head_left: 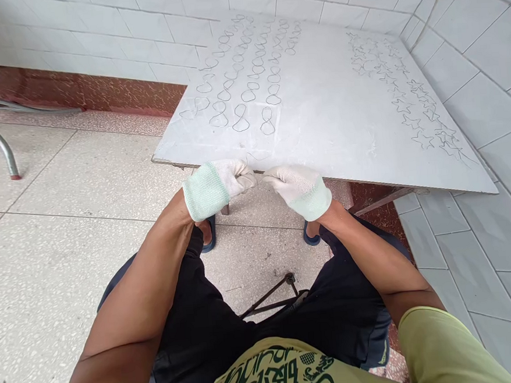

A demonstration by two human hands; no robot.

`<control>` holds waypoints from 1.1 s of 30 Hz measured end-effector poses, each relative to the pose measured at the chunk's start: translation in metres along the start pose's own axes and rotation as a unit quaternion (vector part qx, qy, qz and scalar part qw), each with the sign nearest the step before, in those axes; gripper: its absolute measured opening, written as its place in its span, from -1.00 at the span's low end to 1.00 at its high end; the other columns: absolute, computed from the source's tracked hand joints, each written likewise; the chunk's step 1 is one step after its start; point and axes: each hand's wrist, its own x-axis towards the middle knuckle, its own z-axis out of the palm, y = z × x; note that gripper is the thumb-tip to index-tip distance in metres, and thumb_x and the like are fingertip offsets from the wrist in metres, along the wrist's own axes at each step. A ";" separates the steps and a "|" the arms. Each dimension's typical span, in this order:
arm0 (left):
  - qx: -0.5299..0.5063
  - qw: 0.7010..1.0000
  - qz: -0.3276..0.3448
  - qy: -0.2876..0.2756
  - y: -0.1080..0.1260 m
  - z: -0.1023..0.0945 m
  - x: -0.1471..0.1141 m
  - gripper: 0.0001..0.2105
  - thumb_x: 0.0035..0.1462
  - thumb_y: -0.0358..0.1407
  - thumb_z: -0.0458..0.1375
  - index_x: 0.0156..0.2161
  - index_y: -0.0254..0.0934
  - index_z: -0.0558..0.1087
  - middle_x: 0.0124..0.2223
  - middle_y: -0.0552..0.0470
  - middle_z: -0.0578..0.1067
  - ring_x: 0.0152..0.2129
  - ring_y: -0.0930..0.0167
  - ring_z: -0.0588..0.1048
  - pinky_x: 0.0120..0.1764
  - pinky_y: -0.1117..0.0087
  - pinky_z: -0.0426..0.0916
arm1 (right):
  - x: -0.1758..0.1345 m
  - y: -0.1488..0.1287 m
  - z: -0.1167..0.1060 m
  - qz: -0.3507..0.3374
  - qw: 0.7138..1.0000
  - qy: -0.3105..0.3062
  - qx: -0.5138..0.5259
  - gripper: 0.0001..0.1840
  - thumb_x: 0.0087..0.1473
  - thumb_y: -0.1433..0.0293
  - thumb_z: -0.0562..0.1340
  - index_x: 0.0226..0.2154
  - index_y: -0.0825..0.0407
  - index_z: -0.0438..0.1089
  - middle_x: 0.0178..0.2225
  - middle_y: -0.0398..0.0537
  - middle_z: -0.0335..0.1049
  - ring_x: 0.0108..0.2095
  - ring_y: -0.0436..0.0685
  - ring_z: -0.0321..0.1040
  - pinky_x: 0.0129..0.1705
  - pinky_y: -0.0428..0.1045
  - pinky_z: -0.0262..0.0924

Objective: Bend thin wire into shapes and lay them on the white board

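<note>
My left hand (pixel 237 178), in a white glove with a pale green cuff, is pinched closed at the front edge of a white board (pixel 324 116). My right hand (pixel 294 186), gloved alike, pinches just beside it, a small gap between the fingertips. A thin bent wire (pixel 258 158) curves up from between the fingers over the board's edge; its ends are hidden in the gloves. Farther up the board lie rows of wire figure-eights (pixel 267 122), the closest just beyond my hands. Several wire stars (pixel 422 139) lie along the right side, some overlapping.
White tiled walls (pixel 169 28) border the board behind and on the right. A metal-legged chair (pixel 2 139) stands at the far left on the speckled floor (pixel 76 251). Dark folded metal legs (pixel 272 298) show between my knees.
</note>
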 end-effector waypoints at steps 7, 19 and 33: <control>0.013 0.999 0.009 -0.043 -0.003 -0.001 0.006 -0.81 -0.01 -0.26 0.22 -0.54 -0.21 0.33 -0.61 0.10 0.37 -0.70 0.46 0.33 -0.61 0.46 0.14 | 0.002 0.009 -0.004 -0.002 1.000 -0.018 -0.025 -0.66 0.48 0.30 0.15 -0.18 0.00 0.64 -0.46 -0.14 0.50 -0.37 0.11 0.39 -0.21 0.00 0.17; -0.022 0.997 0.012 -0.076 -0.009 0.004 0.014 -0.73 -0.03 -0.29 0.24 -0.59 -0.19 0.23 -0.64 0.14 0.23 -0.73 0.46 0.33 -0.65 0.46 0.01 | 0.001 0.012 0.006 -0.056 0.997 0.005 -0.052 -0.66 0.48 0.32 0.16 -0.21 0.04 0.63 -0.32 -0.05 0.57 -0.25 0.15 0.43 -0.07 0.03 0.19; -0.175 0.980 0.090 0.003 -0.017 0.010 0.015 -0.74 0.11 -0.10 0.39 -0.36 -0.27 0.61 -0.35 -0.06 0.67 -0.39 0.38 0.61 -0.38 0.46 0.45 | 0.001 -0.006 0.003 0.102 0.979 0.080 0.160 -0.70 0.38 0.18 0.21 -0.27 -0.05 0.58 -0.39 -0.17 0.54 -0.31 0.08 0.48 -0.09 0.02 0.33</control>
